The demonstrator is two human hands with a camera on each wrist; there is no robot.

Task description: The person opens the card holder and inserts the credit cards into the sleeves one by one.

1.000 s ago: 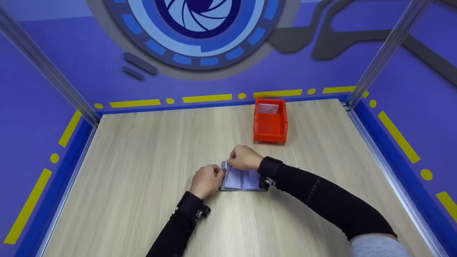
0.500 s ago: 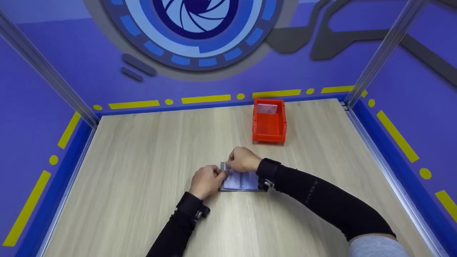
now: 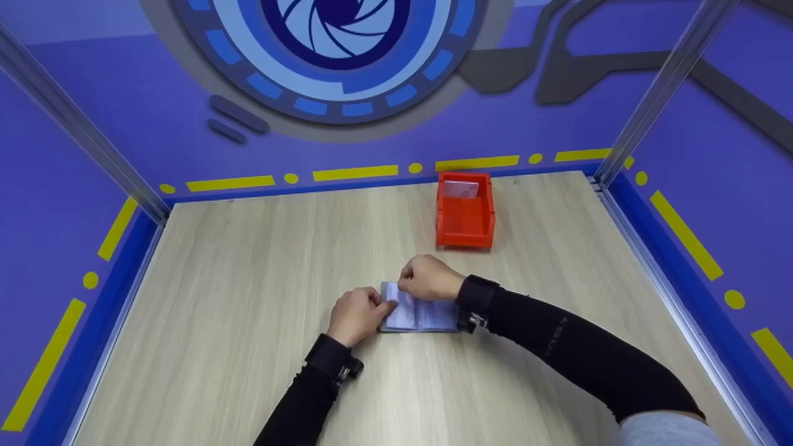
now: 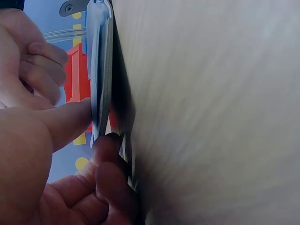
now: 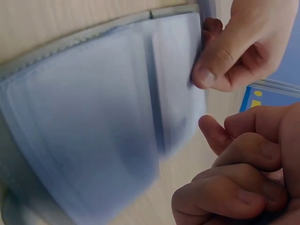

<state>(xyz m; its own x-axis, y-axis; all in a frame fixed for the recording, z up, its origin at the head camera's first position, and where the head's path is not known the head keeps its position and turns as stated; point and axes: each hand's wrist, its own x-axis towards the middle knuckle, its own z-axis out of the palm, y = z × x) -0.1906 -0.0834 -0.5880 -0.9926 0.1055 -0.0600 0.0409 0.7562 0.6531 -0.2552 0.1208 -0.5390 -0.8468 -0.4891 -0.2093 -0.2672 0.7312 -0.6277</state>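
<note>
In the head view a small grey card holder (image 3: 383,327) lies spread open on the table, with clear, pale-blue plastic sleeves (image 3: 437,316) showing. My left hand (image 3: 354,316) grips its left edge; in the left wrist view the thumb (image 4: 70,119) presses on the sleeves and the fingers lie beneath the cover. My right hand (image 3: 430,277) is over the holder's far edge with its fingers curled. In the right wrist view those curled fingers (image 5: 229,192) are apart from the sleeves, and I see nothing between them.
Beyond the hands, near the back wall, stands a red open-front bin (image 3: 464,238) with a pinkish card (image 3: 461,189) against its rear side. Blue printed panels (image 3: 341,152) enclose the wooden table (image 3: 266,260) at the back and both sides.
My right hand has shifted slightly to the right along the holder, uncovering more of its upper left corner. The left hand stays at the left edge, its thumb a little further over the sleeves.
</note>
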